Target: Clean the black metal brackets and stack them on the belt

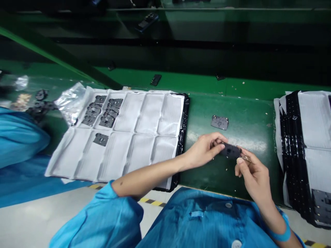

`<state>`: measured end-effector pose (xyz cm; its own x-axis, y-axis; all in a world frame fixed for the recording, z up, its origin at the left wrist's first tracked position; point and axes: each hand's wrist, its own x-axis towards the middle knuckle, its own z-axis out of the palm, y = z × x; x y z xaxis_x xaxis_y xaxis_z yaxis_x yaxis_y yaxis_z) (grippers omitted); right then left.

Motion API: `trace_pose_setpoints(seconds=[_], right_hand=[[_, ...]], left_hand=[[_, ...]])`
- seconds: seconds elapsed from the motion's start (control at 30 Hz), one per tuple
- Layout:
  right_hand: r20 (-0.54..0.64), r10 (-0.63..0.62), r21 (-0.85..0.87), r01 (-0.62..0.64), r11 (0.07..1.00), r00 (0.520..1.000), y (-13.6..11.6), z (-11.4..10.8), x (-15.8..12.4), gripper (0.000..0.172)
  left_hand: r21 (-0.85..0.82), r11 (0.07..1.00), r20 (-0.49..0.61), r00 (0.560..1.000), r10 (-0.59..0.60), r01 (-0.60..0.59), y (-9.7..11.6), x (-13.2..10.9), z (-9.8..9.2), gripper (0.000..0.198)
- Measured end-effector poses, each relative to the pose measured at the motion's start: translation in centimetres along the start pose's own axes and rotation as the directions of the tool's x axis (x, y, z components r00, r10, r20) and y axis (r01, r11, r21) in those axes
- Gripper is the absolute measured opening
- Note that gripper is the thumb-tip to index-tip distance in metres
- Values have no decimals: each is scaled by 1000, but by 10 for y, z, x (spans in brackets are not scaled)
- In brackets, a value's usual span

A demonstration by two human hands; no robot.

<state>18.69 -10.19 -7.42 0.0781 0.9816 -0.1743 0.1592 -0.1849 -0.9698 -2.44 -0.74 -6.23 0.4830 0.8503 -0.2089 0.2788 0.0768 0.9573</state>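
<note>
A small black rectangular plastic plate (230, 150) is held just above the green bench between my two hands. My left hand (204, 150) pinches its left end between thumb and fingers. At the plate's right end, my right hand (252, 170) has its thumb and fingers closed on the edge; a tiny light-coloured bit shows by the fingertips, too small to name. Beyond the hands, a similar dark plate (219, 122) lies flat on the bench, with small brassy spots along its upper edge.
Left of me lies a white-lined compartment tray (116, 155) on a black tray stack, holding several dark plates (107, 119). Another tray stack (292, 155) stands at right. A clear plastic bag (72, 101) and a co-worker's blue sleeve (20, 134) are at far left. A green post (59, 55) slants behind.
</note>
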Motion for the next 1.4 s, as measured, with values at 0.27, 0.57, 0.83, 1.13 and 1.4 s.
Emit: trace_pose_setpoints(seconds=[0.27, 0.57, 0.83, 1.13, 1.4], right_hand=[[-25, -67, -153, 63, 986, 997, 19, 1, 4, 26], [-30, -150, -212, 141, 967, 988, 22, 6, 11, 22], [2, -304, -242, 296, 924, 953, 11, 16, 10, 28], [39, -251, -161, 254, 954, 967, 8, 19, -6, 31], [49, -269, -147, 273, 951, 962, 12, 18, -5, 31]], left_hand=[[462, 883, -167, 971, 171, -76, -31, 64, -38, 15], [681, 726, -133, 959, 249, -94, -41, 59, -44, 21], [784, 615, -129, 949, 288, -80, -27, 145, -95, 25], [882, 464, -138, 986, 94, 79, 9, 293, -80, 66], [924, 379, -83, 993, 85, 45, 17, 270, -66, 45]])
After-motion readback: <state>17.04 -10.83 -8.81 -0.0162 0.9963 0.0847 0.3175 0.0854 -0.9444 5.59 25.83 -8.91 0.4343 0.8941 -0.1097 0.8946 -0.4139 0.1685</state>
